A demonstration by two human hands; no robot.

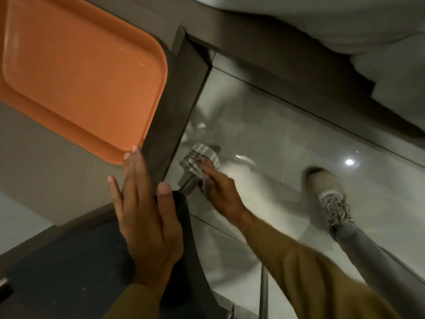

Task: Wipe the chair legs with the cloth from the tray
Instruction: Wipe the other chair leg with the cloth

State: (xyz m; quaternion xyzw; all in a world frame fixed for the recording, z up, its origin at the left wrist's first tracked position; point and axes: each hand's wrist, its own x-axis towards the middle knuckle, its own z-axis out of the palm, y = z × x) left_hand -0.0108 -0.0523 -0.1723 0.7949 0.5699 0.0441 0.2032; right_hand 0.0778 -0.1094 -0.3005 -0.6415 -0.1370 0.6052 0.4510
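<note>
I look down past a dark chair seat. My left hand lies flat on the seat's corner with fingers spread and the thumb over the edge. Below it a shiny metal chair leg slants toward the floor. My right hand presses a grey-and-white checked cloth around that leg, lower down. A second metal leg shows at the bottom. The orange tray lies bare on the table at the upper left.
The tray rests on a grey table with a dark edge right next to the chair. My shoe stands on the glossy tiled floor at the right. White bedding fills the top right.
</note>
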